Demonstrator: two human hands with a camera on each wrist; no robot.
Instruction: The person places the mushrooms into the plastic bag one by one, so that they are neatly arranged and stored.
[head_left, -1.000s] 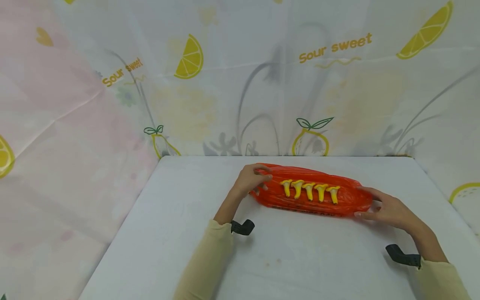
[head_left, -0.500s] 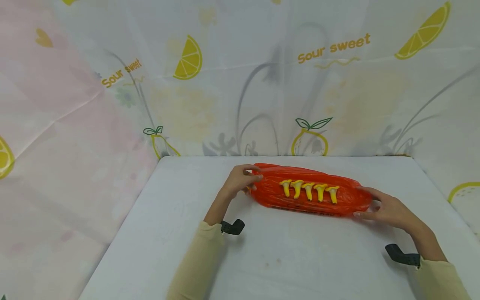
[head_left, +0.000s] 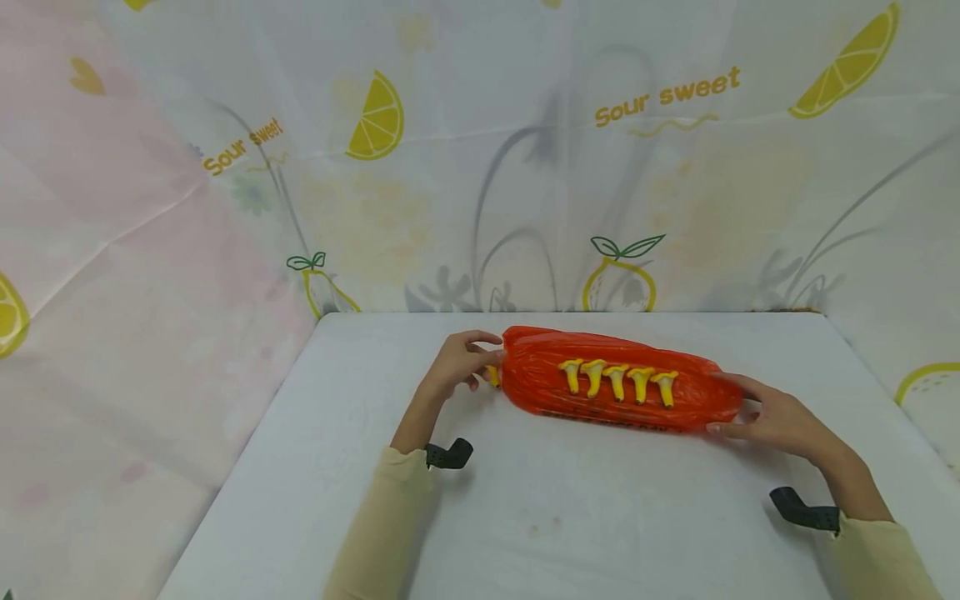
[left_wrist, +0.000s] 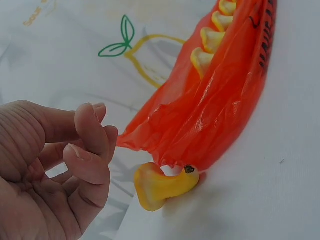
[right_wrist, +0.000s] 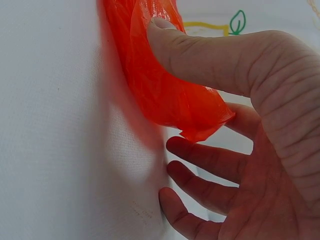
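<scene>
A red plastic bag (head_left: 600, 343) lies flattened lengthwise on the white table. Several yellow chanterelle mushrooms (head_left: 617, 382) form a row on top of it. One more chanterelle (left_wrist: 155, 190) lies against the bag's left end, mostly behind my left hand (head_left: 455, 362) in the head view. That hand is beside this end with loosely bent fingers (left_wrist: 90, 155), the bag's corner reaching to its fingertips. At the other end, my right hand (head_left: 780, 423) holds the bag between thumb (right_wrist: 200, 57) and index finger, its remaining fingers spread below the red edge.
The white table (head_left: 585, 517) ends at the back against a hanging cloth (head_left: 450, 208) printed with lemons and lettering. More of this cloth hangs at the left side. Black curved pieces (head_left: 450, 454) sit on both wrists, below the hands.
My left hand has drawn leftward off the bag's left end, and more of that end shows. The bag, the row of chanterelles and my right hand have stayed in place.
</scene>
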